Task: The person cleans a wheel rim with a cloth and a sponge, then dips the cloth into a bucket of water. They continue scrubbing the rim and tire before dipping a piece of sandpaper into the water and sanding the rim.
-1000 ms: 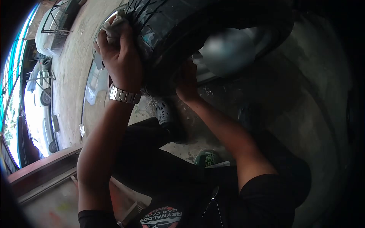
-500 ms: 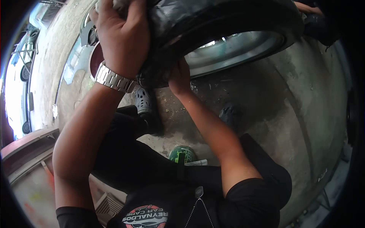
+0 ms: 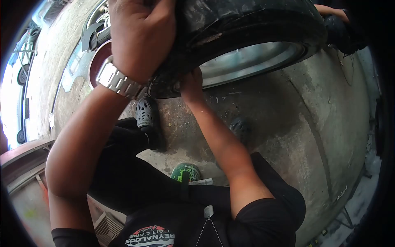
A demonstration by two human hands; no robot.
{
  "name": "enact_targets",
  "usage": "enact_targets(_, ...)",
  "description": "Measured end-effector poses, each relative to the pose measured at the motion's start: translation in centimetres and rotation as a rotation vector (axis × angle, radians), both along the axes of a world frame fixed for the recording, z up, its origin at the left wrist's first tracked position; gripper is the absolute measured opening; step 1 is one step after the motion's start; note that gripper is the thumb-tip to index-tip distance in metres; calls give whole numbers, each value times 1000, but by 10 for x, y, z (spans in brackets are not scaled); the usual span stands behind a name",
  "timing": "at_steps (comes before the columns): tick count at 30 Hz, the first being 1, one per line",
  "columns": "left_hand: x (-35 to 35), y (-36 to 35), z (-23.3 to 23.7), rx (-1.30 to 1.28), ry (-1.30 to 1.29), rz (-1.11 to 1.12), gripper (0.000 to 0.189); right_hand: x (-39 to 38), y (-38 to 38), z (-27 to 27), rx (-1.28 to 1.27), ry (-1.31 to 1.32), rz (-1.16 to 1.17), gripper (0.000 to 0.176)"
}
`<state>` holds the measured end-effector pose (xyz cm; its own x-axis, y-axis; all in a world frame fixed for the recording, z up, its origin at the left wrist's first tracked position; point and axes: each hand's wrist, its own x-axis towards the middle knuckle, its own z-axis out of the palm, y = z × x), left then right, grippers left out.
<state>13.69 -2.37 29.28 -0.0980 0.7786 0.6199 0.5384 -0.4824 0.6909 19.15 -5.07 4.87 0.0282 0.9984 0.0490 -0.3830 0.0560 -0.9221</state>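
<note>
You had strong white light coming from the left of the tyre [image 3: 255,24], where the parked car [image 3: 12,94] burned out nearly to white. Glare sat on your watch [image 3: 117,80], close to the tyre, and a pale sheen ran along the rim [image 3: 255,64] inside it. Below the tyre, the floor [image 3: 267,107] lay in dim brown shadow. Your wide lens bowed the lines around the tyre, black swallowed the corners past it, and your left hand [image 3: 144,39] beside it looked slightly soft.
</note>
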Motion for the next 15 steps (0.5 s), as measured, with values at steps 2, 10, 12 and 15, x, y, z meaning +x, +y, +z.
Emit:
enact_targets(2,-40,9,-14,27,175,-38,24,3,0,9,21,-83,25,34)
enact_targets(10,-119,-2,-68,37,-210,7,35,0,-25,5,184,-585,-43,32)
enact_targets(12,-134,-5,-75,-3,-256,25,37,-4,-32,3,174,-575,-61,32)
enact_targets(15,-147,-7,-79,-31,-204,78,38,-7,-33,0,135,-597,18,41)
